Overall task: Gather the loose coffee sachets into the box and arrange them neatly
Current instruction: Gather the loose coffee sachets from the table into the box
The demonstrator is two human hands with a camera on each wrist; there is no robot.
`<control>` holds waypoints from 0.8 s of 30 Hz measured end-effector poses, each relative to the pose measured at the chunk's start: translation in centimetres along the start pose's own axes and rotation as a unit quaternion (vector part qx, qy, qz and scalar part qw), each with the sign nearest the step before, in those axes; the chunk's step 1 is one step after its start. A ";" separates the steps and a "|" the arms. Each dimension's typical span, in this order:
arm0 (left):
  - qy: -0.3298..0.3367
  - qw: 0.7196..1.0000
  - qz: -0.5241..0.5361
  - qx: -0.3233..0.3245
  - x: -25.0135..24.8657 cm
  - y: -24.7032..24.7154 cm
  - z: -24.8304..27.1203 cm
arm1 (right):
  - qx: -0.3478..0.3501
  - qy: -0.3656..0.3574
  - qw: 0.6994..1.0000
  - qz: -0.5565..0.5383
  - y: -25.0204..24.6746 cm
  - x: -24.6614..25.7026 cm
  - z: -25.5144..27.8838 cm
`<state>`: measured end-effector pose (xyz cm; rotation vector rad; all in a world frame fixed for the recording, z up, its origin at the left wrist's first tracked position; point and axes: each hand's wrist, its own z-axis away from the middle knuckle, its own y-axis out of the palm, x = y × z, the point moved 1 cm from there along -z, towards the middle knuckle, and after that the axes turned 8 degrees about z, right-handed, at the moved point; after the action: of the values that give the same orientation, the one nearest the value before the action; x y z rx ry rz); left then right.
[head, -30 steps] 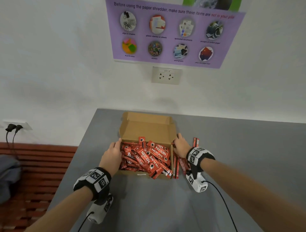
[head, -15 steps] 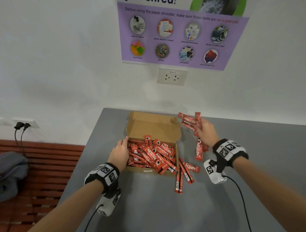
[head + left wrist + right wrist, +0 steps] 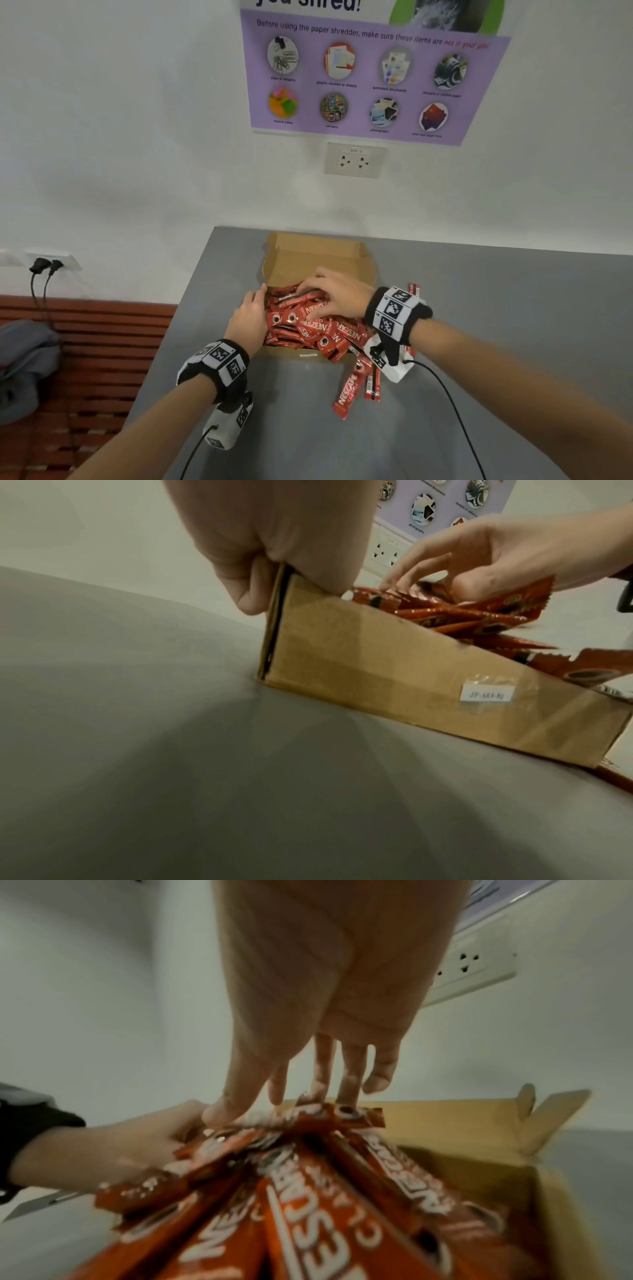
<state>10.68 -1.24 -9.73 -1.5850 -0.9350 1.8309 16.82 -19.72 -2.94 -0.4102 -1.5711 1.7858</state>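
Item count:
- Box (image 3: 318, 260): 1, cardboard, lid open.
- Sachets in box (image 3: 308, 325): heap, overlapping; exact qty can't be determined, well over a dozen.
- Loose sachets on worktop (image 3: 308, 428): approx. 3 at near right corner of box (image 3: 356, 387), at least 1 more behind right wrist (image 3: 414, 291); partly hidden.
- Hands: 2, left hand (image 3: 248, 318), right hand (image 3: 337, 294).
- Wall sockets: 2 plates (image 3: 354, 160), (image 3: 51, 260).
- Plugs in the low plate: 2 (image 3: 44, 265).
- Poster (image 3: 370, 78): 1, w/ 8 round pics.

Box (image 3: 318, 255) sitting on table (image 3: 513, 308) near wall at 12 o'clock. Sachet pile (image 3: 308, 329) lying in box. Loose sachets (image 3: 356, 387) lying on table at box's 5 o'clock. Socket (image 3: 354, 160) sitting on wall above box.
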 end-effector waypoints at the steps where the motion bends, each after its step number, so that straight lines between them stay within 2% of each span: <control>1: -0.001 1.000 -0.001 0.001 0.0 0.0 0.0 | -0.014 0.004 1.000 -0.009 -0.4 -0.1 0.5; 4: -0.004 1.000 0.003 0.003 0.0 0.1 -0.1 | -0.098 0.054 0.994 -0.015 -1.3 -1.4 3.4; 6: 0.000 1.000 0.015 -0.003 0.1 0.0 -0.2 | -0.119 0.111 0.987 0.005 -0.8 -2.9 6.2; 7: 0.003 1.000 0.029 -0.008 0.1 -0.1 -0.1 | -0.102 0.141 0.985 0.010 0.0 -3.8 7.7; 11: 0.018 0.999 0.048 -0.004 0.0 -1.2 0.3 | 0.075 0.257 0.963 -0.011 4.9 -6.1 12.2; 12: 0.018 0.999 0.026 -0.013 -0.2 -1.9 0.4 | 0.081 0.276 0.957 -0.018 5.8 -6.1 12.6; 14: 0.036 0.995 -0.048 -0.074 -1.4 -3.4 0.6 | 0.043 0.301 0.952 -0.028 7.1 -5.4 12.9; 16: 0.130 0.981 -0.079 -0.117 -3.7 -3.9 1.6 | 0.014 0.302 0.953 -0.004 8.1 -4.1 12.5; 17: 0.201 0.972 -0.074 -0.096 -5.1 -3.5 2.6 | 0.008 0.298 0.954 0.016 8.5 -3.5 12.3; 18: 0.272 0.959 -0.071 -0.034 -6.6 -2.7 3.9 | 0.005 0.294 0.955 0.031 8.8 -3.1 12.0; 20: 0.361 0.912 -0.109 0.163 -9.2 -0.2 7.0 | -0.002 0.282 0.959 0.037 9.3 -3.0 11.6; 21: 0.371 0.884 -0.154 0.239 -10.1 1.0 8.2 | -0.009 0.275 0.961 0.025 9.4 -3.1 11.5; 22: 0.362 0.866 -0.194 0.287 -10.9 2.1 9.2 | -0.013 0.268 0.963 0.008 9.3 -3.3 11.4; 24: 0.333 0.857 -0.232 0.317 -11.6 4.1 10.2 | -0.014 0.259 0.965 -0.029 9.3 -3.8 11.3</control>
<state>2.71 -14.31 -5.20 -1.2618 -0.2874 0.9693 9.31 -30.62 -10.21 -0.7674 -1.2211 1.4574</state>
